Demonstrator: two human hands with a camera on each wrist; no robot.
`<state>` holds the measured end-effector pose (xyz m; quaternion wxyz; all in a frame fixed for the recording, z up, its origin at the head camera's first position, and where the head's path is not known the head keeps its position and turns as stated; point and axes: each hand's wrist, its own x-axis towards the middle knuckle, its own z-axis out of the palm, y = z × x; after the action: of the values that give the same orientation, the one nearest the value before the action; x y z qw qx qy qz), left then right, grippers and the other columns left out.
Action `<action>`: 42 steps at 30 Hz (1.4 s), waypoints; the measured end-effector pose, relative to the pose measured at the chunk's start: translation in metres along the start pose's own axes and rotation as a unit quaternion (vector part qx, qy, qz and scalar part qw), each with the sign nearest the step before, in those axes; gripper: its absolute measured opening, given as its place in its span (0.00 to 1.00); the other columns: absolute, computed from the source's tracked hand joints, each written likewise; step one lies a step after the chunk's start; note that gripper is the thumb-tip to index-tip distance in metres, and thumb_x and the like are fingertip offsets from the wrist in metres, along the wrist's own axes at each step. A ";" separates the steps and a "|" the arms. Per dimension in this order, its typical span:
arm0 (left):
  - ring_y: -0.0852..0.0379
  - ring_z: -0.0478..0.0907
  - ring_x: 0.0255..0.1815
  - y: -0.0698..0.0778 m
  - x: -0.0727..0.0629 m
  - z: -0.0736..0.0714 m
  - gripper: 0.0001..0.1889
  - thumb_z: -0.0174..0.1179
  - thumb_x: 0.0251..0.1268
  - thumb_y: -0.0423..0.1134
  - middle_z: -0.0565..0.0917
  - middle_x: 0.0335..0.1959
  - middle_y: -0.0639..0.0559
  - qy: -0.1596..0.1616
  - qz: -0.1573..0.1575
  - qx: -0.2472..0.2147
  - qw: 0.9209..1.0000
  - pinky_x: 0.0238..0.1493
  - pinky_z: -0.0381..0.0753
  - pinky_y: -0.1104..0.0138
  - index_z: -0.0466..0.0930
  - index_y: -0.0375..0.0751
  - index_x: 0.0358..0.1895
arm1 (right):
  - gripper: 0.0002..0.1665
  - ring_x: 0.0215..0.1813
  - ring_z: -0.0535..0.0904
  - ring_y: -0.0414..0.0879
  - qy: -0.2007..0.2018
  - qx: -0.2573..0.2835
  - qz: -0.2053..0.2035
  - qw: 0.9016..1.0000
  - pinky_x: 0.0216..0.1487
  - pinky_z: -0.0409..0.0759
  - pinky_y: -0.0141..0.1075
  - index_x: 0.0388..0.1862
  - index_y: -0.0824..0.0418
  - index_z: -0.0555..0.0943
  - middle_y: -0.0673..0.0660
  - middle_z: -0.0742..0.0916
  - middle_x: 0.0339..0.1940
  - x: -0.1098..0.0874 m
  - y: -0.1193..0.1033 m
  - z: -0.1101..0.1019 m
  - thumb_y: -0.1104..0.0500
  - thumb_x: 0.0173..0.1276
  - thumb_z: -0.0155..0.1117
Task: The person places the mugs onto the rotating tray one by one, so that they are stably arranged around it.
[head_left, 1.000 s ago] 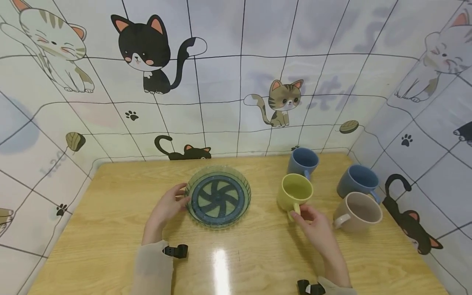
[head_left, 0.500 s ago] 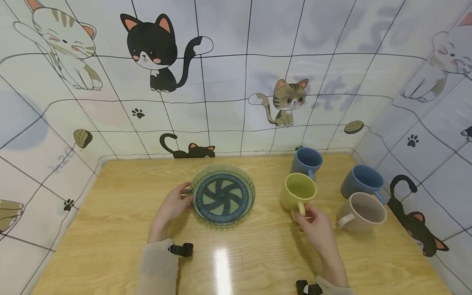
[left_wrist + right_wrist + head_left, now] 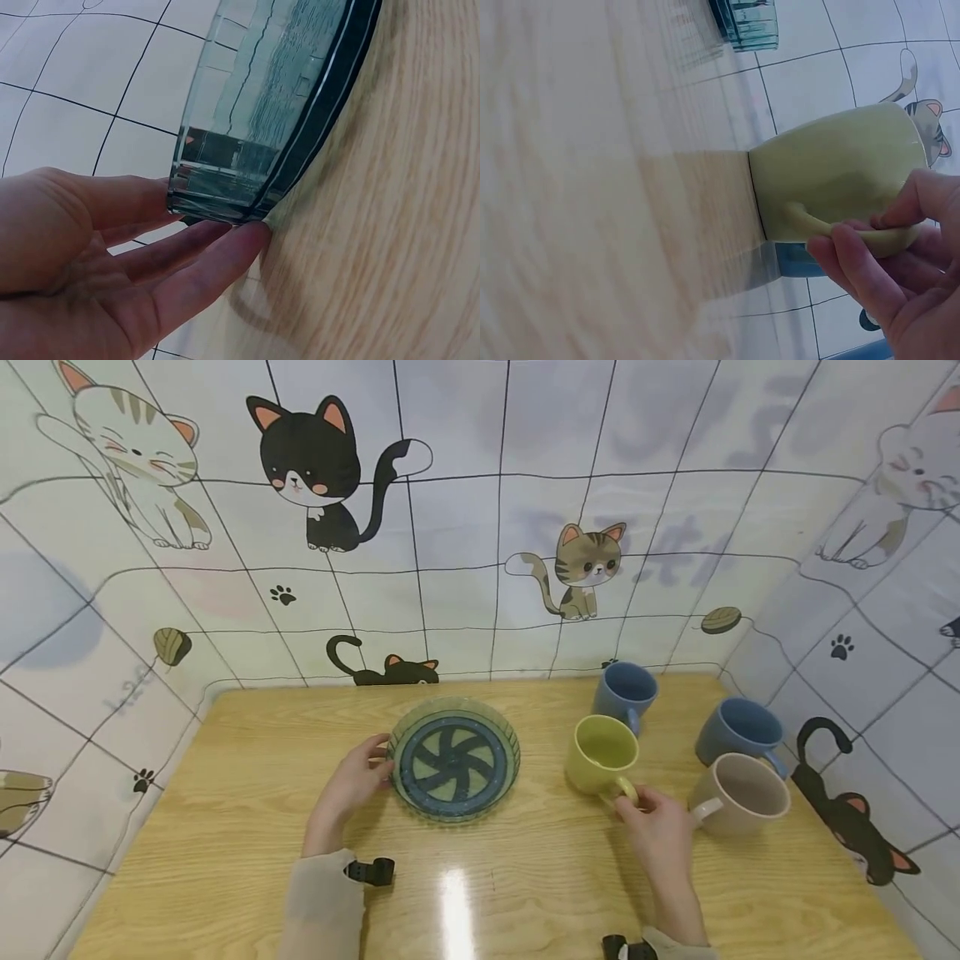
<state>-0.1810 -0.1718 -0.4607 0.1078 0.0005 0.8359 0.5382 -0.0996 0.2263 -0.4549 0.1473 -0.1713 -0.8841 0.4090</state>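
A clear greenish glass dish point(image 3: 452, 818) with a blue swirl pattern sits on the wooden table. My left hand point(image 3: 356, 781) is at its left side. In the left wrist view, fairly straight fingertips point(image 3: 251, 240) touch the dish's outer side near the base. Right of the dish is a yellow-green mug point(image 3: 592, 768), upright, its base seemingly on the table. My right hand point(image 3: 660, 831) pinches the handle point(image 3: 821, 225) between thumb and fingers; the handle points toward my front right.
One blue mug point(image 3: 618, 693) is just behind the yellow-green one. Farther right are a second blue mug point(image 3: 723, 743) and a beige mug point(image 3: 731, 814), close together and near my right hand. A cat-print sheet point(image 3: 457, 585) borders the wooden table point(image 3: 540, 877) at the back and sides.
The yellow-green mug has turned, its handle swinging to the right with my right hand, and has shifted slightly left. My left hand stays against the dish. The head view has shifted slightly.
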 end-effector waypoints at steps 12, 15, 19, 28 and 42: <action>0.39 0.75 0.58 0.006 0.003 0.006 0.27 0.49 0.75 0.29 0.67 0.65 0.29 -0.005 0.009 0.000 1.000 0.50 0.82 0.56 0.57 0.34 0.74 | 0.10 0.26 0.85 0.41 0.034 0.076 0.016 0.996 0.23 0.78 0.24 0.39 0.70 0.86 0.67 0.88 0.35 -0.002 0.000 -0.004 0.67 0.62 0.63; 0.38 0.74 0.58 0.007 0.003 0.007 0.27 0.49 0.75 0.29 0.67 0.65 0.30 -0.005 0.008 -0.003 1.000 0.50 0.82 0.56 0.57 0.35 0.74 | 0.09 0.26 0.84 0.37 0.028 0.087 0.016 0.996 0.24 0.79 0.25 0.39 0.69 0.86 0.65 0.88 0.35 -0.003 -0.005 -0.003 0.67 0.62 0.62; 0.38 0.73 0.59 0.006 0.003 0.007 0.28 0.49 0.75 0.29 0.67 0.66 0.30 -0.008 0.000 -0.006 1.000 0.50 0.82 0.57 0.56 0.35 0.75 | 0.10 0.26 0.85 0.38 0.010 0.109 0.018 0.994 0.29 0.80 0.24 0.40 0.70 0.86 0.65 0.88 0.35 -0.001 -0.011 -0.003 0.67 0.63 0.62; 0.38 0.73 0.59 0.004 0.007 0.005 0.28 0.50 0.75 0.29 0.67 0.66 0.30 -0.008 -0.003 -0.007 1.000 0.49 0.82 0.57 0.57 0.36 0.75 | 0.11 0.31 0.86 0.40 -0.032 0.191 0.010 0.981 0.36 0.85 0.32 0.43 0.72 0.84 0.63 0.88 0.37 0.008 -0.034 0.000 0.67 0.64 0.61; 0.37 0.72 0.60 0.000 0.003 0.002 0.28 0.49 0.75 0.29 0.67 0.65 0.30 -0.008 -0.006 -0.015 1.000 0.50 0.82 0.55 0.56 0.36 0.75 | 0.10 0.37 0.86 0.51 -0.111 0.253 -0.043 0.960 0.39 0.85 0.36 0.41 0.75 0.83 0.65 0.87 0.36 0.038 -0.054 0.022 0.71 0.64 0.58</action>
<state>-0.1838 -0.1693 -0.4617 0.1179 -0.0012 0.8266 0.5503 -0.1526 0.1955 -0.4223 0.1040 -0.0433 -0.7690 0.6292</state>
